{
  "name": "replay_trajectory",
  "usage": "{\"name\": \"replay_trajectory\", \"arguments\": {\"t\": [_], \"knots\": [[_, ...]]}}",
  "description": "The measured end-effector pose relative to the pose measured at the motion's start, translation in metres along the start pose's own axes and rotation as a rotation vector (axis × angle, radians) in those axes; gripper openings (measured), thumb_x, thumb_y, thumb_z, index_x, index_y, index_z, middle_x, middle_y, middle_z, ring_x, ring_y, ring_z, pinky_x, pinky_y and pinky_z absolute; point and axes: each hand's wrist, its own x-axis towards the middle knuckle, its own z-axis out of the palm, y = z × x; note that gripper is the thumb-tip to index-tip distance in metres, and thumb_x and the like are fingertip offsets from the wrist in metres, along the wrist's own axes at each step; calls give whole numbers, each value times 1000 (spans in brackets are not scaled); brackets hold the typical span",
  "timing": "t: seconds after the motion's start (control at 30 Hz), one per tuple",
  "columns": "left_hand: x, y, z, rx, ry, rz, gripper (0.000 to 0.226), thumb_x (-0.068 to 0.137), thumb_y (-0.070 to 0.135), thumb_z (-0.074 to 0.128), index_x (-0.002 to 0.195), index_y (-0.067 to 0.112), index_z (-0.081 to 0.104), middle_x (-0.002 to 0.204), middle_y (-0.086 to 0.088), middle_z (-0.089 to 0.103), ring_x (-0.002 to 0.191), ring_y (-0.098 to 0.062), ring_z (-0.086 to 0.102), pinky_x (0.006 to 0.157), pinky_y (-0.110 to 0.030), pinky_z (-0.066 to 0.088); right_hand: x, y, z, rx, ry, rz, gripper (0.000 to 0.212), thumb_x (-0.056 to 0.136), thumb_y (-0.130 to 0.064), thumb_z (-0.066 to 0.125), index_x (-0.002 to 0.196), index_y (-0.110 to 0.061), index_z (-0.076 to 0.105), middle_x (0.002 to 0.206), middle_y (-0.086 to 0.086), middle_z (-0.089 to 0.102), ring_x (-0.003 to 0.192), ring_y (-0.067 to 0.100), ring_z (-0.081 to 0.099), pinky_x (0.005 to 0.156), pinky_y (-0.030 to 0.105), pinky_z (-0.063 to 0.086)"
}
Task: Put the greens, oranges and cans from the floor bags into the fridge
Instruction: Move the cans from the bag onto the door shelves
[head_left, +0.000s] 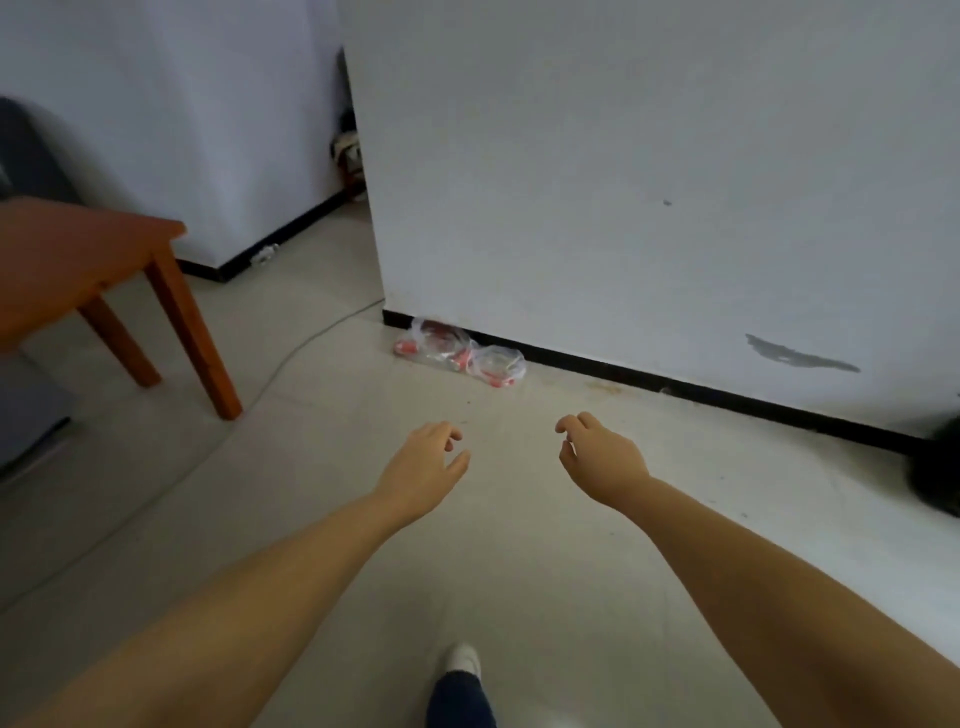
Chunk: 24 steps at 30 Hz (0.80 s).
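A clear plastic bag (460, 351) holding red cans lies on the floor against the black baseboard at the wall's corner. Both my arms stretch forward over the pale tiles. My left hand (423, 467) hangs with loosely curled fingers and holds nothing, well short of the bag. My right hand (597, 457) does the same a little to the right of it. No fridge, greens or oranges are in view.
A brown wooden table (78, 260) stands at the left with its legs on the floor. A thin cable (291, 353) runs across the tiles from the wall corner. A dark object (937, 467) sits at the right edge. My shoe (462, 662) shows at the bottom.
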Motion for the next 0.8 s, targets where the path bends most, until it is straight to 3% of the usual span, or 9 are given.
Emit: {"name": "replay_trajectory", "arguments": {"t": [0.33,0.57,0.8], "knots": [[185,-119,-96,-23,97,-205,30,94,25,51,118,8,53,114,-7,54,108,-21,51,90,-33,42,261,-74,6,19,-80,-105,34,98,-23,35,129,-19,46,134,3,50,104,29,59,78,34,44],[318,-213,-127,-41,67,-209,29,94,27,51,117,9,53,112,-6,53,105,-21,51,92,-35,45,422,-130,37,-36,-136,-204,34,96,-24,36,128,-22,46,133,2,49,106,29,59,84,40,49],[483,-288,-174,-29,-62,-68,28,93,25,52,116,10,55,113,-7,54,105,-21,53,88,-32,45,573,-152,48,67,-146,39,35,97,-21,37,130,-20,48,136,4,49,111,29,56,89,37,45]]}}
